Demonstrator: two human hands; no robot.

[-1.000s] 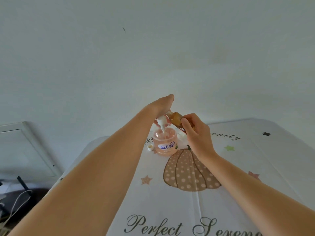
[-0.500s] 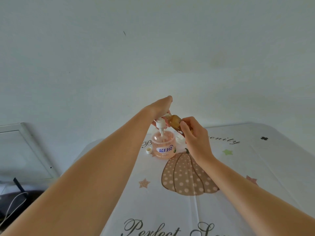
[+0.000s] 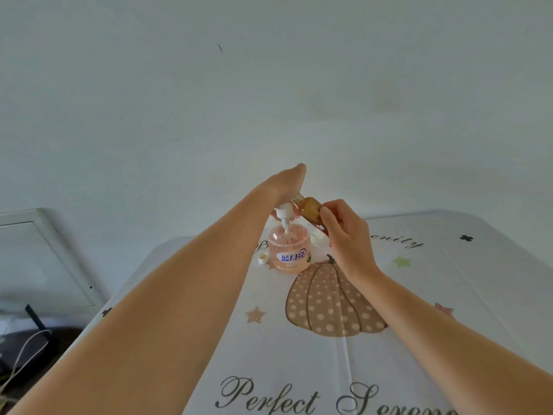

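Your right hand [image 3: 350,235] pinches the amber bottle [image 3: 309,209], which is tilted with its neck at the pump [image 3: 282,212]. Your left hand [image 3: 284,182] grips that pump from above. Its stem dips into the pink soap bottle [image 3: 288,253], upright at far centre of the tablecloth [image 3: 449,295], with the white cap [image 3: 262,258] just left.

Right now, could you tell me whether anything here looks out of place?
No spill. The left hand holds the pump lifted off the pink soap bottle, its tube dangling into the neck; a small white cap lies loose beside it.
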